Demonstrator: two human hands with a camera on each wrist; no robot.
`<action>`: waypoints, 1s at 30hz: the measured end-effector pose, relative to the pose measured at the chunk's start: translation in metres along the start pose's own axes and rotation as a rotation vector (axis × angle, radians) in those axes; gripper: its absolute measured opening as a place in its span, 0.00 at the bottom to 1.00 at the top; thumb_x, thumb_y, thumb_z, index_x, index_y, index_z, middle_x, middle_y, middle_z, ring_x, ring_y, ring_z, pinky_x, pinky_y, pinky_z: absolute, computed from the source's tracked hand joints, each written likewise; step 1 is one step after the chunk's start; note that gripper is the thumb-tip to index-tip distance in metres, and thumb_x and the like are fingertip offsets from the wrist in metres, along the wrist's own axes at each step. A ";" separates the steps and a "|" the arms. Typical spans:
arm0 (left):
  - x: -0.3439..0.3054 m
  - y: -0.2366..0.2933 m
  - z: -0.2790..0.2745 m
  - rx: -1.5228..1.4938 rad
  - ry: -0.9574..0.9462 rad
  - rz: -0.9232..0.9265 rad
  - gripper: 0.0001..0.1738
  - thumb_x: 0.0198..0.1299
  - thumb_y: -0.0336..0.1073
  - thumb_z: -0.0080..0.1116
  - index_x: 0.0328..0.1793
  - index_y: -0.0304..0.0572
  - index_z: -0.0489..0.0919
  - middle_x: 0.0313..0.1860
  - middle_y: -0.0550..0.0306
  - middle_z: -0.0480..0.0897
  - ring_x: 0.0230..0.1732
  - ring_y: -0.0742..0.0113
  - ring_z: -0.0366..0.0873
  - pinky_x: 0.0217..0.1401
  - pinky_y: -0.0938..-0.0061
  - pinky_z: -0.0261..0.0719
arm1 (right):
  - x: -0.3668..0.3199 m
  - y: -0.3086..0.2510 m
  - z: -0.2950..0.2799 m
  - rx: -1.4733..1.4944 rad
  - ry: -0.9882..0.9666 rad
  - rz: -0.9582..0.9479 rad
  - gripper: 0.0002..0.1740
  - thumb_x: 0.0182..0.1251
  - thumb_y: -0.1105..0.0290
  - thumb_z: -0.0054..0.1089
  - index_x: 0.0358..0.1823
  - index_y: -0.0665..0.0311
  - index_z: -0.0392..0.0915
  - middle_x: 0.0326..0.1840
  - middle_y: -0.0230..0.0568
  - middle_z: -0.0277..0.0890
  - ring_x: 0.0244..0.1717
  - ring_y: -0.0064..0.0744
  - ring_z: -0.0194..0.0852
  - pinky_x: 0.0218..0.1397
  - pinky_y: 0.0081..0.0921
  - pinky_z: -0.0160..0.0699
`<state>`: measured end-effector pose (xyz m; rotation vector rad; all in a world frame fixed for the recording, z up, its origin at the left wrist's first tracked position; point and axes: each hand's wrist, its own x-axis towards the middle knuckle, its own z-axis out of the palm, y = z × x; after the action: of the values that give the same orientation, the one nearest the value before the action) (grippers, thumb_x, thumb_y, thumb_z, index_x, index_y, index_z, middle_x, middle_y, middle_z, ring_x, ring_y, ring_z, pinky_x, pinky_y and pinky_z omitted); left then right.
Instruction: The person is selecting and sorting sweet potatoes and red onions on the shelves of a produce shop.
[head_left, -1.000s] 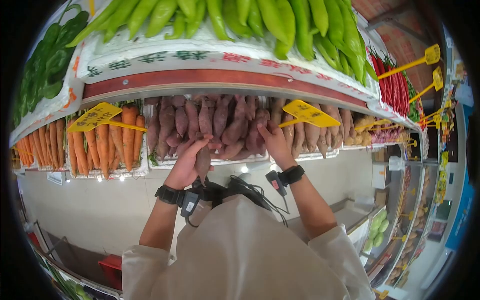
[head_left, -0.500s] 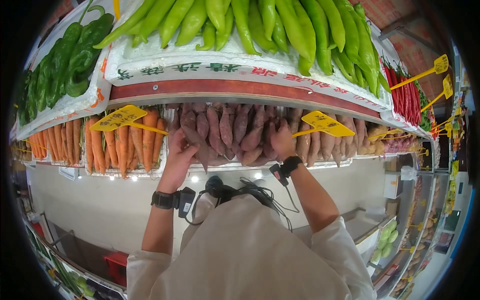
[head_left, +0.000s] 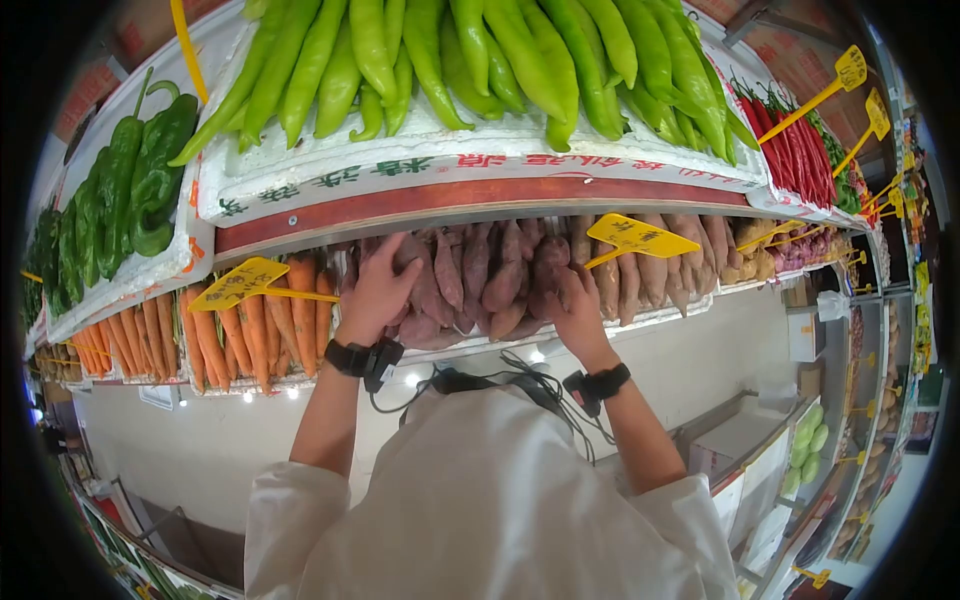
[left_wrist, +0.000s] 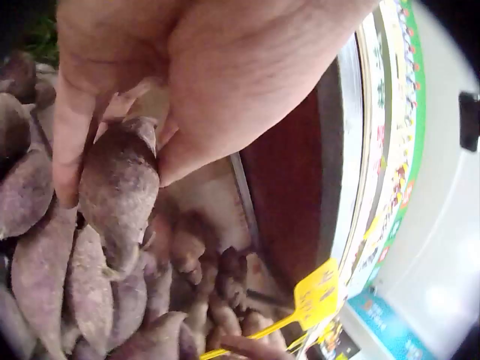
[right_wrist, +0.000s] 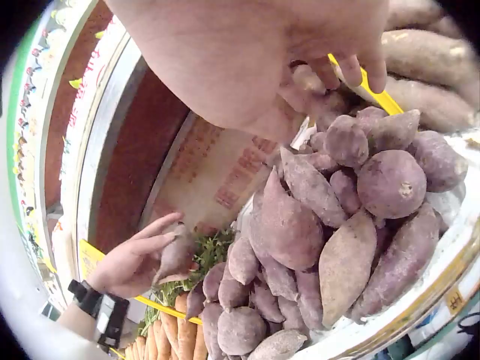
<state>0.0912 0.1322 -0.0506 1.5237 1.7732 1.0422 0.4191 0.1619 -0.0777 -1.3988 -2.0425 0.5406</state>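
Observation:
In the head view, my left hand [head_left: 378, 290] is over the left end of a box of purple sweet potatoes [head_left: 450, 270]. Its thumb and fingers pinch one purple sweet potato [left_wrist: 120, 187], seen close up in the left wrist view. That same sweet potato hangs from the fingers in the right wrist view, near green leaves. My right hand [head_left: 580, 318] is at the right end of the box, its fingers and thumb bent around a purple sweet potato [right_wrist: 322, 111] that the hand largely hides. Many more lie heaped just below it.
Carrots [head_left: 265, 335] with a yellow price tag [head_left: 240, 283] lie on the left. Paler sweet potatoes [head_left: 650, 265] and another yellow tag [head_left: 640, 236] are on the right. A shelf edge [head_left: 450, 203] carrying a foam box of green peppers [head_left: 450, 60] overhangs the back.
My left hand has carried its sweet potato from the box's front edge toward the back left of the heap. The right hand has stayed at the right end. The head view has shifted slightly.

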 end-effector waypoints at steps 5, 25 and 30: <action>0.022 0.014 0.026 0.115 -0.158 -0.007 0.30 0.62 0.40 0.66 0.71 0.46 0.78 0.62 0.34 0.82 0.65 0.36 0.79 0.67 0.52 0.78 | -0.025 -0.003 -0.016 0.030 0.025 0.061 0.25 0.69 0.75 0.65 0.66 0.67 0.75 0.69 0.59 0.70 0.69 0.60 0.71 0.72 0.42 0.72; 0.040 -0.013 0.081 0.374 -0.080 0.375 0.26 0.71 0.46 0.60 0.69 0.40 0.80 0.65 0.40 0.81 0.69 0.40 0.75 0.74 0.54 0.72 | -0.049 -0.011 -0.027 0.219 0.000 0.209 0.18 0.74 0.76 0.61 0.63 0.68 0.76 0.55 0.47 0.82 0.57 0.41 0.82 0.59 0.34 0.81; 0.075 0.010 0.057 0.338 -0.411 0.117 0.24 0.73 0.49 0.54 0.65 0.41 0.83 0.62 0.40 0.84 0.68 0.42 0.77 0.72 0.57 0.74 | -0.067 -0.011 -0.032 0.260 0.020 0.281 0.19 0.73 0.76 0.62 0.64 0.67 0.77 0.54 0.44 0.83 0.56 0.36 0.82 0.58 0.32 0.82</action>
<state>0.1293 0.2170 -0.0677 1.9032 1.6328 0.4408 0.4504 0.0954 -0.0636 -1.5299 -1.6965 0.8733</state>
